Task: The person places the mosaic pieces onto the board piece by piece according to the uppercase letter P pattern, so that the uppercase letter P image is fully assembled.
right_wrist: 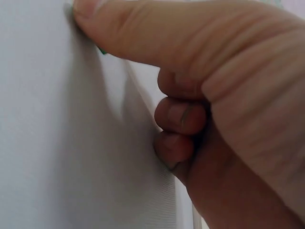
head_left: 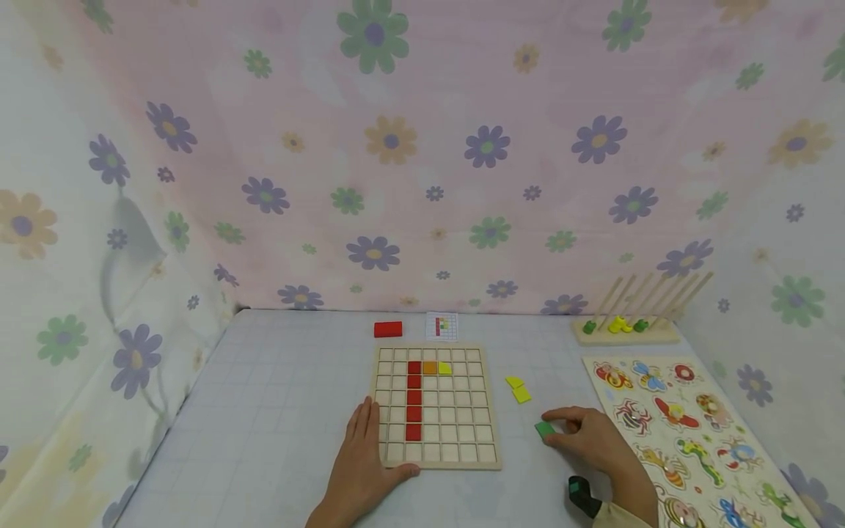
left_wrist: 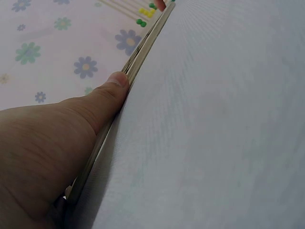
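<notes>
A wooden grid board (head_left: 449, 434) lies in front of me. Several red square tiles (head_left: 414, 397) form a column on it, with an orange tile (head_left: 430, 368) and a yellow tile (head_left: 445, 368) in a row beside the top one. My left hand (head_left: 359, 466) rests at the board's near left corner, fingers straight along the left side and thumb on the near edge. To the right of the board, my right hand (head_left: 590, 440) pinches a green tile (head_left: 544, 430) between thumb and index finger, low over the table. In the right wrist view the thumb hides most of that tile.
Two loose yellow tiles (head_left: 521, 394) lie right of the board. Behind it are a red block or group of tiles (head_left: 388, 329) and a small pattern card (head_left: 441, 327). A peg stand (head_left: 627, 336) with beads and an insect puzzle board (head_left: 660, 425) occupy the right side.
</notes>
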{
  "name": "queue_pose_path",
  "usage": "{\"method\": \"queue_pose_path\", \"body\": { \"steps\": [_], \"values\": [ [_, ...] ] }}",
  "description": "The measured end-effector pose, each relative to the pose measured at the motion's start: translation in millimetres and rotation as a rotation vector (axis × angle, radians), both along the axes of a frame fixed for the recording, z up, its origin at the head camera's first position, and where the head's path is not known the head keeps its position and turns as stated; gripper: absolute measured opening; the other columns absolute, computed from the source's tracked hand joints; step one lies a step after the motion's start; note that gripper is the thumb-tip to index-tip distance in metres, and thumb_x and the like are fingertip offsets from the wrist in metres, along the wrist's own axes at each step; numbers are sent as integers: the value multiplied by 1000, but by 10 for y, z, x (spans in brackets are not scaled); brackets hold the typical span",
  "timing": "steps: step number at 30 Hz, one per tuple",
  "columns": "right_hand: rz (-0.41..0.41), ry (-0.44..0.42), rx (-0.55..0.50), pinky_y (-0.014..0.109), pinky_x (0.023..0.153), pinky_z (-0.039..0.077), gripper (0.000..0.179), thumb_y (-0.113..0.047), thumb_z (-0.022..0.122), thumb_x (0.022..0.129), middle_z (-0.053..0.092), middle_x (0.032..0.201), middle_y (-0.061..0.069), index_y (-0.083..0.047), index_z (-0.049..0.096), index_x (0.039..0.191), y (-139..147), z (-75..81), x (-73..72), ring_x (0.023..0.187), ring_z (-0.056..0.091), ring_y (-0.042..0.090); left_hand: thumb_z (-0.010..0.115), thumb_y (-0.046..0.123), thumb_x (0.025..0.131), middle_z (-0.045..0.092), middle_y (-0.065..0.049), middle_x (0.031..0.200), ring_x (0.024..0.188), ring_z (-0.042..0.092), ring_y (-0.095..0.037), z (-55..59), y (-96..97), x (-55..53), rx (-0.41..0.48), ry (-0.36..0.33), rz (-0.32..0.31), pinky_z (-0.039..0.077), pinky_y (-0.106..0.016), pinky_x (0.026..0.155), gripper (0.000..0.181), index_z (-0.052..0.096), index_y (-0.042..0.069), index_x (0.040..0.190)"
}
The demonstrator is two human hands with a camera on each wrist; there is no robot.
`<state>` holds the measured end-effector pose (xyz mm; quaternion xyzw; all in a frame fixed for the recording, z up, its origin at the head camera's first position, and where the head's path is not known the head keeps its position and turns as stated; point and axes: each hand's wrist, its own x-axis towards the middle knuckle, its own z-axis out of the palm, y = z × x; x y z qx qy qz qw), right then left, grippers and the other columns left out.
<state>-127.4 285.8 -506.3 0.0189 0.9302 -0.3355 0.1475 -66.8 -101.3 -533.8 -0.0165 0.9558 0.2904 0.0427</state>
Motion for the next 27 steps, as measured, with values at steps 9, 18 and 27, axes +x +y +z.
{"method": "queue_pose_path", "body": {
  "steps": [9, 18, 27],
  "values": [
    [-9, 21, 18, 28, 66, 31, 36, -33, 86, 81, 49, 74, 0, -18, 78, 113, -44, -7, -8, 72, 45, 16, 80, 76, 65, 20, -17, 170, 155, 22, -39, 5, 0, 9, 3, 2, 2, 37, -59, 118, 134, 23, 2, 161],
    [2, 32, 60, 29, 67, 34, 29, -27, 83, 82, 54, 78, 0, -15, 78, 108, -83, 19, -10, 77, 47, 16, 81, 75, 65, 20, -17, 170, 155, 22, -39, -2, 5, 14, -10, 3, 4, 37, -58, 119, 133, 24, 2, 161],
    [-3, 66, 85, 28, 65, 36, 26, -26, 79, 82, 58, 77, -1, -11, 77, 103, -137, 47, -28, 75, 49, 15, 81, 74, 66, 20, -16, 170, 155, 22, -39, -5, 3, 4, -7, -2, 3, 37, -58, 119, 133, 23, 3, 161]
  ]
}}
